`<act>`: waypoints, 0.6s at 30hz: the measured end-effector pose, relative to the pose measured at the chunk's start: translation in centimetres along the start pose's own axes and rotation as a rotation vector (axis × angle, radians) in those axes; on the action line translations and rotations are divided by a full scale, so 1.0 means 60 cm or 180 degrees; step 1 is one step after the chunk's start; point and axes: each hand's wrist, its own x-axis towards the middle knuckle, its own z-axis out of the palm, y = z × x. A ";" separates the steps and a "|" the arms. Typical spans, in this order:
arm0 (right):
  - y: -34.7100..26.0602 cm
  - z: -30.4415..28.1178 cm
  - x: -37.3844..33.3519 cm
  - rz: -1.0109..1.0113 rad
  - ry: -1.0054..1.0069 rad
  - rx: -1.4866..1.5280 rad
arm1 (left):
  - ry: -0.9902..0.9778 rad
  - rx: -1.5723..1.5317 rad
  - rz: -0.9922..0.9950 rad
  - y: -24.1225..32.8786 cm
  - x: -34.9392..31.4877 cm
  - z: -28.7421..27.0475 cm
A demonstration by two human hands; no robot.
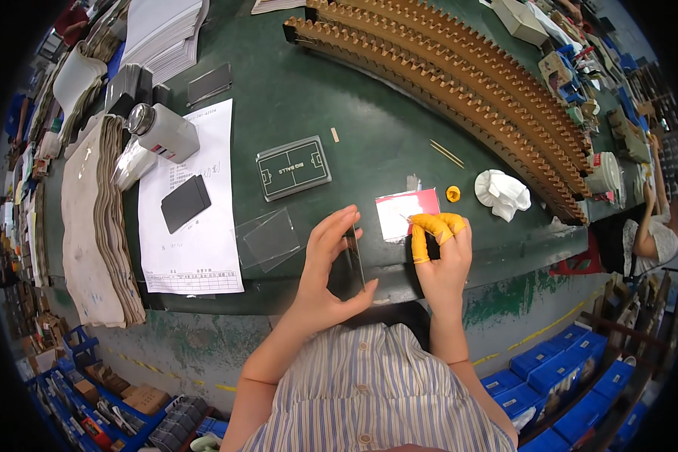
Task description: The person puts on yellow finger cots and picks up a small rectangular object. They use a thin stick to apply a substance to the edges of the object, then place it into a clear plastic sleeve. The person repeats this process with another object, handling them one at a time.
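Observation:
My left hand (322, 260) grips a thin dark panel (356, 255) by its edges, fingers at the top and thumb at the bottom; the panel stands nearly edge-on. Yellow finger cots cover several fingertips of my right hand (441, 252). Those fingers are pinched over a white and pink card (399, 211) lying on the table; what they hold is too small to make out. Beyond that hand lie a yellow finger cot (453, 193), a crumpled white cloth (502, 194) and two thin wooden sticks (447, 154). Clear plates (271, 239) rest left of my left hand.
A stack of dark printed panels (294, 168) sits on the green table (377, 98). Leftward are a paper sheet (192, 260) bearing dark plates (187, 204), a metal-capped bottle (166, 134) and a cloth pile (98, 226). Long slotted wooden racks (459, 83) curve across the back right.

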 end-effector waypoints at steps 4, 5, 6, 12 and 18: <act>-0.003 -0.001 0.002 -0.0005 0.0009 -0.0004 | 0.0019 -0.0011 0.0015 -0.001 -0.001 0.001; -0.002 -0.001 0.003 -0.0016 0.0018 -0.0024 | 0.0022 -0.0012 0.0014 -0.002 -0.001 0.001; -0.002 -0.002 0.003 -0.0027 0.0026 -0.0044 | 0.0026 -0.0051 0.0005 0.000 0.000 0.001; -0.002 -0.004 -0.005 0.0116 0.0231 0.0395 | 0.0021 -0.0013 -0.0032 -0.003 0.000 0.000; -0.011 -0.020 -0.031 -0.0209 0.0059 0.1500 | 0.0006 -0.0020 -0.0085 0.001 0.002 0.000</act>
